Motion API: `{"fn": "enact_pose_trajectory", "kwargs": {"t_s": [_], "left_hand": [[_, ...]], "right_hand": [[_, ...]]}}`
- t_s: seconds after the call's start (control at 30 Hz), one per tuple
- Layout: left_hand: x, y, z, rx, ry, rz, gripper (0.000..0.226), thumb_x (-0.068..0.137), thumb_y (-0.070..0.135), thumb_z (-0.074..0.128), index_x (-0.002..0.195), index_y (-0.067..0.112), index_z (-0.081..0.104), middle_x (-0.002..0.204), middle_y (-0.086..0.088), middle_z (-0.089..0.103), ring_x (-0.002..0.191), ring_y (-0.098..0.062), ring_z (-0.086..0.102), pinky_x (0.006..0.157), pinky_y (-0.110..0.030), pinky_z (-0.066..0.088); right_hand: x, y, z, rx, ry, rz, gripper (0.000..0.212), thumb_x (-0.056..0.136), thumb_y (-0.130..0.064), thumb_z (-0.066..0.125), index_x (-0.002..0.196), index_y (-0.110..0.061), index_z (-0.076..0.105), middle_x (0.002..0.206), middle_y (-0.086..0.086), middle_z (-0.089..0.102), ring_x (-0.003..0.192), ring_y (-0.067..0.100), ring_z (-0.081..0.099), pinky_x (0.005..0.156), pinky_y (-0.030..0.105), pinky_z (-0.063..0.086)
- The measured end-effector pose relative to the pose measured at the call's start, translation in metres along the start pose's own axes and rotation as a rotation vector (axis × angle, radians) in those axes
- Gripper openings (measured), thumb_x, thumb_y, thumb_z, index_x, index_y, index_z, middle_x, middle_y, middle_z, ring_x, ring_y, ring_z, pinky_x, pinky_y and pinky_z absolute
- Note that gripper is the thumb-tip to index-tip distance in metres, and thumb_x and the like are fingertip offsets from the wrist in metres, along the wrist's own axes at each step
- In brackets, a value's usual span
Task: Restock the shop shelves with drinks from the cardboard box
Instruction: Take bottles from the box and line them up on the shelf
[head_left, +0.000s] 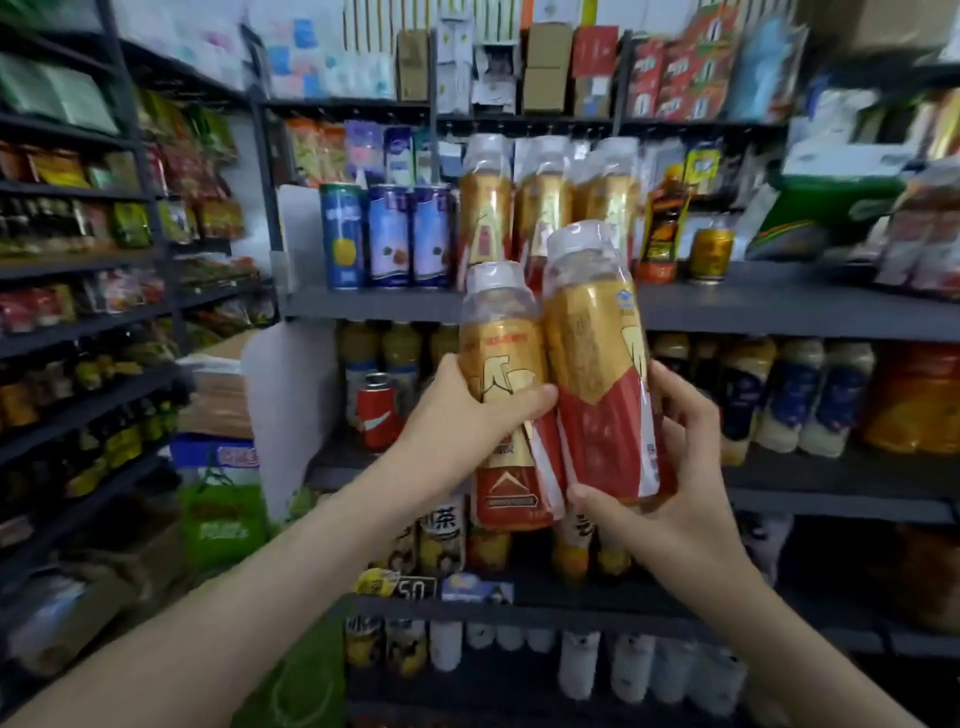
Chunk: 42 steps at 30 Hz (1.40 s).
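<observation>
Not much is legible here tbh. A dark price tag (414, 588) on the lower shelf edge, bottom centre of the frame, reads "50". Just above it, a bottle label (441, 525) shows the character "茶". The red can (378, 413) at mid-frame has a white swoosh, wording blurred. Everything else is too blurry to read.

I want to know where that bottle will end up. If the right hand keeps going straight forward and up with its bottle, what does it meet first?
Probably the matching gold-and-red bottles already standing on the shelf; the right hand and its bottle point at them, though depth is unclear.
</observation>
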<state>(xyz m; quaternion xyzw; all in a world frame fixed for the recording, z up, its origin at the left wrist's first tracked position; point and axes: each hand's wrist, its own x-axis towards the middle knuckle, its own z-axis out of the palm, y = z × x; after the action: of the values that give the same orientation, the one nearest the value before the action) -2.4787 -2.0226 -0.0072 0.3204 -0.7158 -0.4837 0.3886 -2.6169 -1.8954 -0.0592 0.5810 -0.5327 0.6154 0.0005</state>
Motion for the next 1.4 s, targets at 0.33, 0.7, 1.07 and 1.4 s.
{"fn": "enact_pose_trajectory", "kwargs": {"t_s": [0.33,0.7,1.07,1.4], "left_hand": [[0.055,0.076,0.094,-0.033,-0.027,0.094,0.075,0.056,0.052,0.083,0.117,0.027,0.048,0.108,0.004,0.066,0.093,-0.015,0.067,0.085,-0.041,0.055],[0.139,0.091,0.088,-0.065,0.078,0.170,0.075,0.057,0.054,0.082,0.116,0.023,0.049,0.100,0.001,0.070,0.084,-0.016,0.070,0.076,-0.037,0.057],[0.182,0.071,0.082,-0.099,-0.015,0.216,0.074,0.053,0.053,0.078,0.115,0.025,0.051,0.100,0.003,0.069,0.084,-0.014,0.070,0.070,-0.031,0.054],[0.202,0.070,0.083,0.026,0.062,0.279,0.080,0.041,0.070,0.076,0.110,0.038,0.050,0.102,0.010,0.069,0.094,-0.015,0.068,0.088,-0.046,0.054]], "right_hand": [[0.082,0.020,-0.139,-0.287,0.106,-0.060,0.098,0.073,-0.025,0.079,0.148,-0.037,0.018,0.136,-0.009,0.027,0.115,-0.024,0.025,0.084,-0.010,0.025],[0.213,0.076,-0.166,-0.701,-0.090,0.010,0.095,0.070,-0.024,0.080,0.149,-0.019,0.027,0.142,0.009,0.031,0.126,0.029,0.038,0.099,0.029,0.032],[0.269,0.103,-0.153,-0.844,-0.203,0.269,0.069,0.070,-0.024,0.078,0.131,-0.006,0.050,0.126,0.016,0.048,0.111,0.032,0.049,0.089,0.036,0.043],[0.326,0.096,-0.158,-0.802,-0.464,0.526,0.023,0.091,-0.042,0.058,0.090,-0.020,0.049,0.091,-0.008,0.050,0.082,0.007,0.050,0.064,0.022,0.038]]}}
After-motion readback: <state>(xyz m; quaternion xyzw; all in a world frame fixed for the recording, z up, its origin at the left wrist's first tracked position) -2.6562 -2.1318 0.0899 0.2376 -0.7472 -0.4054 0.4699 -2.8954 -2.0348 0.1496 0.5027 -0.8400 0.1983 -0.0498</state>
